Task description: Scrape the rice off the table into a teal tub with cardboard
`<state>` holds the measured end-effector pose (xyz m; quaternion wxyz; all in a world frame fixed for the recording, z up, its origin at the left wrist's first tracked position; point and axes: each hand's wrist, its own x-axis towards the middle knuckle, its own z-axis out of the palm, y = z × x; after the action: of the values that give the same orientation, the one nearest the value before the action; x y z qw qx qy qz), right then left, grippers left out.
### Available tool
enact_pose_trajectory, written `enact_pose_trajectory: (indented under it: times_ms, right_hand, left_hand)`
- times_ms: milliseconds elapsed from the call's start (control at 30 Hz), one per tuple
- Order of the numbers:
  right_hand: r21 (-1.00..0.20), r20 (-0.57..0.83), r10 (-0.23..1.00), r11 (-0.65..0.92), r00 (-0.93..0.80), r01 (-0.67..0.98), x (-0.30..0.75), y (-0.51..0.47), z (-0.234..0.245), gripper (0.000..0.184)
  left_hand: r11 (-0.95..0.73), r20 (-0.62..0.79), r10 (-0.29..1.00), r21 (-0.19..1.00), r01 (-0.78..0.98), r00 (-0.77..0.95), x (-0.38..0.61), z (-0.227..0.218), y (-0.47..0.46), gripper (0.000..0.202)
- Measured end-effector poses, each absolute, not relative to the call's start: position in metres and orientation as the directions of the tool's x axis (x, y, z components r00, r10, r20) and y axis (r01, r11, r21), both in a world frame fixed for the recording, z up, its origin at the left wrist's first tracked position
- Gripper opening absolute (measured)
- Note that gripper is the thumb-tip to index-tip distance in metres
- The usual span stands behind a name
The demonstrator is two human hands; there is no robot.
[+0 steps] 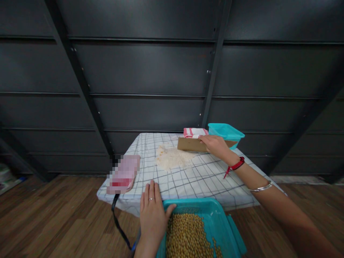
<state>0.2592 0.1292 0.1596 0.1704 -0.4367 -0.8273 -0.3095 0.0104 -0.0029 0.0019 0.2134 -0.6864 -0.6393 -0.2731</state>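
Note:
My right hand [215,145] grips the top edge of a long brown cardboard strip [189,144], which stands on its edge on the table. Left of the strip, a pale, crumbly powder [172,157] is spread over the checked tablecloth. My left hand [153,211] lies with fingers stretched out over the near table edge, and its thumb reaches over the rim of a teal plastic tub [188,202]. In that tub lies a heap of yellowish beans [188,236], likely soybeans.
A second teal tub [225,130] stands at the far right corner, beside a folded red-and-white striped cloth [195,132]. On the left lies a pixelated pink item [125,172], with a dark strap [118,222] hanging nearby. Dark metal panels [150,68] rise behind the table.

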Motion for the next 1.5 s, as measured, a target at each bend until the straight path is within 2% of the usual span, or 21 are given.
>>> enact_pose_trajectory:
  times_ms: [167,367,533,767,1000,1200,1367,1500]
  right_hand:
    - [0.383,0.574,0.576,0.439,-0.582,0.813,0.264,0.119,0.164,0.023]
    - [0.380,0.548,0.653,0.364,-0.523,0.851,0.257,0.128,0.173,0.025]
    - [0.359,0.496,0.707,0.361,-0.503,0.861,0.249,0.144,0.166,0.019]
    - [0.333,0.495,0.714,0.371,-0.496,0.867,0.253,0.142,0.166,0.021]
    - [0.328,0.524,0.674,0.404,-0.521,0.854,0.253,0.127,0.175,0.022]
    - [0.394,0.615,0.494,0.482,-0.614,0.783,0.257,0.109,0.180,0.024]
    - [0.368,0.576,0.633,0.364,-0.517,0.856,0.258,0.122,0.180,0.022]
    - [0.345,0.552,0.674,0.351,-0.491,0.871,0.255,0.140,0.170,0.021]
  left_hand:
    - [-0.101,0.646,0.763,0.062,0.993,0.037,0.010,0.001,-0.002,0.070]
    - [-0.080,0.661,0.749,0.023,0.997,0.045,0.011,0.003,-0.003,0.067]
    - [-0.077,0.652,0.757,0.042,0.996,0.031,0.010,0.002,-0.002,0.068]
    - [-0.084,0.648,0.761,0.038,0.996,0.040,0.011,0.004,-0.003,0.067]
    - [-0.082,0.640,0.767,0.026,0.996,0.046,0.012,0.006,-0.003,0.068]
    - [-0.074,0.647,0.761,0.018,0.997,0.045,0.011,0.007,-0.004,0.068]
    - [-0.072,0.653,0.756,0.006,0.997,0.051,0.011,0.007,-0.003,0.069]
    - [-0.065,0.655,0.754,0.007,0.998,0.045,0.011,0.005,-0.003,0.069]
